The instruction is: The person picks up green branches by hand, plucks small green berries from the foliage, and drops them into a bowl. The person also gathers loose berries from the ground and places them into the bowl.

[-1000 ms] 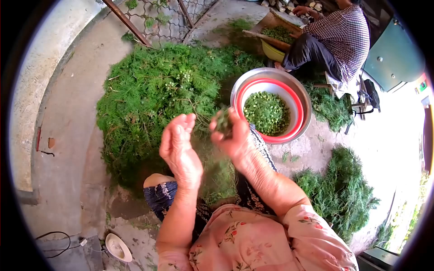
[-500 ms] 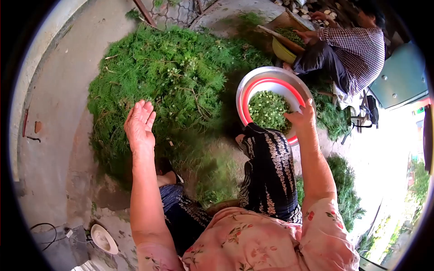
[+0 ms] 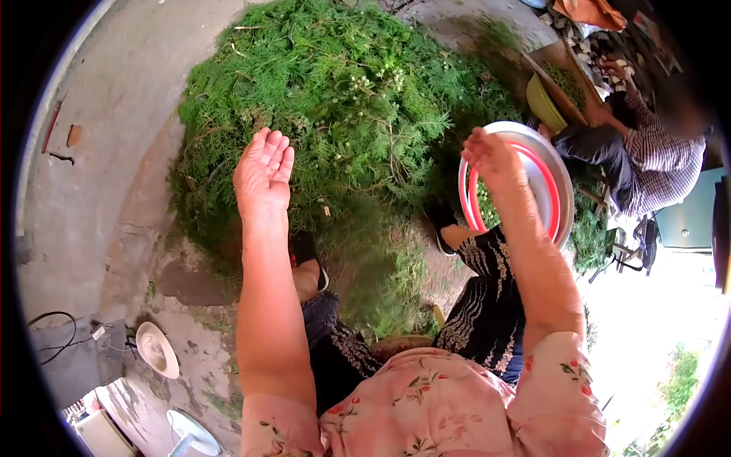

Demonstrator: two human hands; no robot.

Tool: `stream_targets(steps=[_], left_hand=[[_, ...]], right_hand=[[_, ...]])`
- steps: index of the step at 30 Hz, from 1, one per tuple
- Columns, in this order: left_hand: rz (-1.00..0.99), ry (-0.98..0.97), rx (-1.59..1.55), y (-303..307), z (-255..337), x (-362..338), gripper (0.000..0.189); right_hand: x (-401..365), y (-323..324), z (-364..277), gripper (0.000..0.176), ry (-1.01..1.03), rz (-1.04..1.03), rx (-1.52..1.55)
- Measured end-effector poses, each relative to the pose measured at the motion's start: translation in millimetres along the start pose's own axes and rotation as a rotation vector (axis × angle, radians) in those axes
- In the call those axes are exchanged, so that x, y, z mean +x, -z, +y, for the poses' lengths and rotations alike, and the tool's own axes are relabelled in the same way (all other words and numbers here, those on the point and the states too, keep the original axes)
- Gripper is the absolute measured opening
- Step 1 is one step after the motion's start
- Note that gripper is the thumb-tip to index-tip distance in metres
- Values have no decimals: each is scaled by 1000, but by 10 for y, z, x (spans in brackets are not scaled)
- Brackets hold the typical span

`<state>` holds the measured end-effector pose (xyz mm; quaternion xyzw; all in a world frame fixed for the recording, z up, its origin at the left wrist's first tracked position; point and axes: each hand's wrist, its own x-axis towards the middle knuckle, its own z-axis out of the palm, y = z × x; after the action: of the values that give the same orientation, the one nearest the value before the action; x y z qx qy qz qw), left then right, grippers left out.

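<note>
My left hand (image 3: 263,174) is raised, palm turned up and fingers stretched out, in front of the left part of a large heap of green conifer branches (image 3: 381,99). Nothing shows in it. My right hand (image 3: 499,164) hovers over a metal basin (image 3: 564,183) by my right foot, fingers loosely bent and nothing visible between them. Inside that basin sits a white basin with a red rim (image 3: 550,179). Small green cones or seed pods (image 3: 486,202) lie in it, partly hidden by my right hand and forearm.
A co-worker in a checked shirt (image 3: 662,171) sits at the right, beside a yellow-green bowl (image 3: 544,105) and a wooden tray (image 3: 562,80) of green pieces. Loose green sprigs (image 3: 373,266) lie between my feet. A pale hat (image 3: 157,350) rests on the concrete at the lower left.
The view has turned, so the heap and basin appear farther right. My right hand has moved from the basin's right side to its left side, its fingers less spread. My left hand stays raised.
</note>
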<state>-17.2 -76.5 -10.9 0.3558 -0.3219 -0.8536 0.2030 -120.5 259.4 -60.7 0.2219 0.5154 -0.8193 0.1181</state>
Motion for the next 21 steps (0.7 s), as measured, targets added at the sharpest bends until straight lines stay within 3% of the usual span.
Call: stream_targets(steps=[7, 16, 21], left_hand=[[16, 59, -46, -12, 95, 14, 17], [44, 105, -51, -125, 118, 74, 18], [64, 101, -61, -128, 166, 106, 17]], right_hand=[[472, 123, 1326, 16, -264, 57, -68], [992, -336, 1906, 56, -209, -44, -391], [1201, -425, 2031, 58, -308, -77, -380]])
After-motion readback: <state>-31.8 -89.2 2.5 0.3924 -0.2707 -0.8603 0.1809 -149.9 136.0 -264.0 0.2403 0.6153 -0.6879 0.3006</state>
